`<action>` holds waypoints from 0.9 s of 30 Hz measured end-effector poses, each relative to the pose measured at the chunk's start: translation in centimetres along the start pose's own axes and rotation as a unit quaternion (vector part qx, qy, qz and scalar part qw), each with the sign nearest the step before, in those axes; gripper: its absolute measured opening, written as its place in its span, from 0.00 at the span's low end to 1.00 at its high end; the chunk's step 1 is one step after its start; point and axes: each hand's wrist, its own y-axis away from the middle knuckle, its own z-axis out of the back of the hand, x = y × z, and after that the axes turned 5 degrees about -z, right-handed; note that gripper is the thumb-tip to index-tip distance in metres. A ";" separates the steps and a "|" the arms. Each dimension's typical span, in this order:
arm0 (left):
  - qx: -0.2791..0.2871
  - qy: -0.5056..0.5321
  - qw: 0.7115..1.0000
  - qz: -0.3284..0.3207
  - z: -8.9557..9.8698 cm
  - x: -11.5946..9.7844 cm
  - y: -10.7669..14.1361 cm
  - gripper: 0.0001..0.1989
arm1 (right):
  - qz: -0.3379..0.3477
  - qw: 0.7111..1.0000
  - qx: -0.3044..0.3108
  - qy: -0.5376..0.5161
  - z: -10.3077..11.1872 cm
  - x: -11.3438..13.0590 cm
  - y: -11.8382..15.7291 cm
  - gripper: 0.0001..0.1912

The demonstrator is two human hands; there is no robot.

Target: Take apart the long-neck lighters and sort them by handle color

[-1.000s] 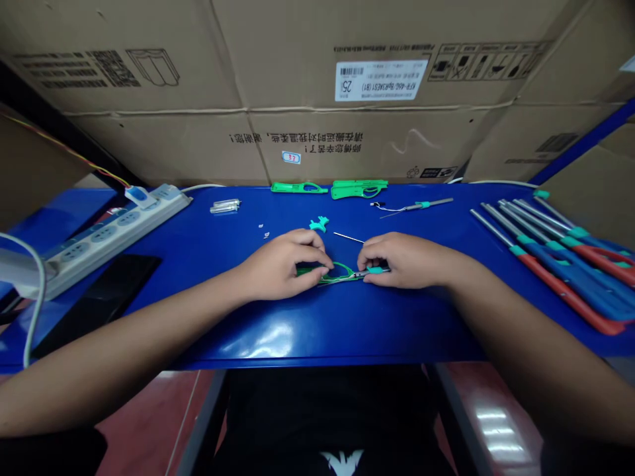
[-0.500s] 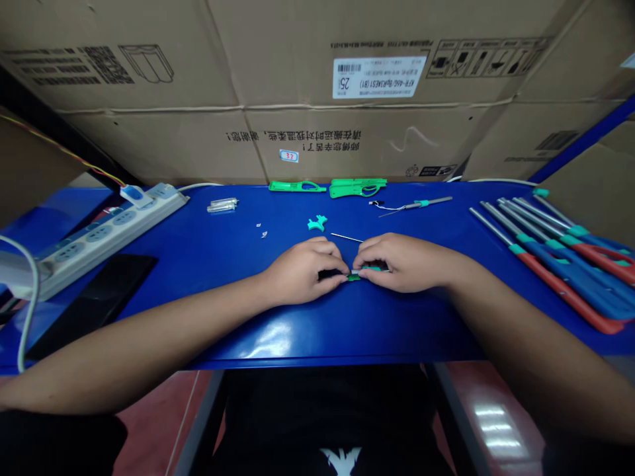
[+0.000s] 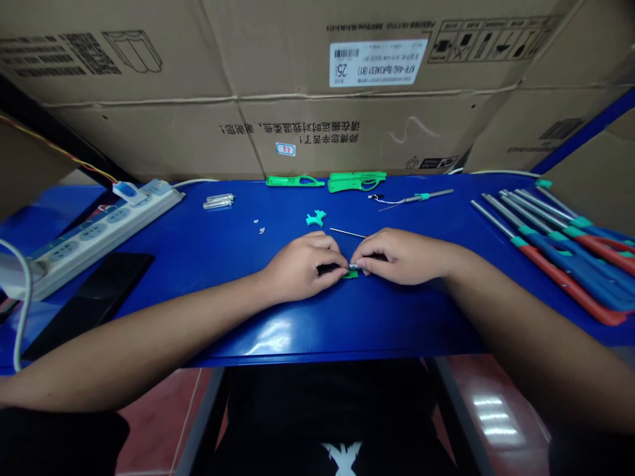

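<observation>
My left hand (image 3: 310,266) and my right hand (image 3: 391,256) meet near the middle of the blue table (image 3: 297,330). Between their fingertips is a small green part (image 3: 351,274), with a small light metallic piece (image 3: 353,266) just above it. My left hand pinches the green part at its left side. The thumb and index finger of my right hand are closed on the metallic piece. A thin metal rod (image 3: 347,233) lies just beyond my right hand. Behind my left hand is a teal plastic piece (image 3: 315,217). Fingers hide much of both small parts.
Green shell halves (image 3: 357,182) lie at the back, near a metal tube with wires (image 3: 429,196). Several finished lighters (image 3: 560,254) are at the right. At the left are a power strip (image 3: 94,241), a black phone-like slab (image 3: 89,301) and silvery cylinders (image 3: 218,201).
The view has shifted slightly. My right fingers have moved on the small part, and the teal piece seen under them earlier is now hidden or gone from there.
</observation>
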 end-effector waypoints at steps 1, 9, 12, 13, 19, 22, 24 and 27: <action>-0.002 -0.002 1.000 -0.004 0.0 0.0 0.0 0.08 | -0.001 1.000 0.003 -0.005 0.0 0.0 0.0 0.13; -0.003 -0.024 0.999 -0.025 -0.1 -0.5 -0.3 0.10 | -0.004 1.000 -0.003 0.004 0.0 0.1 -0.2 0.12; 0.001 0.021 1.000 0.009 0.4 -0.3 -0.3 0.09 | 0.008 1.000 -0.022 0.019 -0.2 0.3 -0.1 0.11; -0.002 0.047 0.998 0.034 0.5 0.0 -0.3 0.10 | 0.013 0.999 -0.026 0.025 -0.2 0.3 -0.1 0.11; -0.032 0.138 0.979 0.147 1.1 2.1 -0.2 0.12 | 0.010 0.998 -0.031 0.056 -0.4 0.5 -0.1 0.10; -0.006 0.132 0.984 0.122 1.0 2.4 -0.1 0.10 | 0.002 0.998 -0.029 0.058 -0.5 0.5 -0.1 0.09; 0.023 0.122 0.987 0.104 0.9 2.2 -0.1 0.09 | 0.001 0.998 -0.025 0.059 -0.5 0.7 -0.1 0.08; 0.054 0.119 0.986 0.104 0.7 2.0 -0.1 0.09 | 0.002 0.998 -0.013 0.058 -0.6 0.9 -0.1 0.07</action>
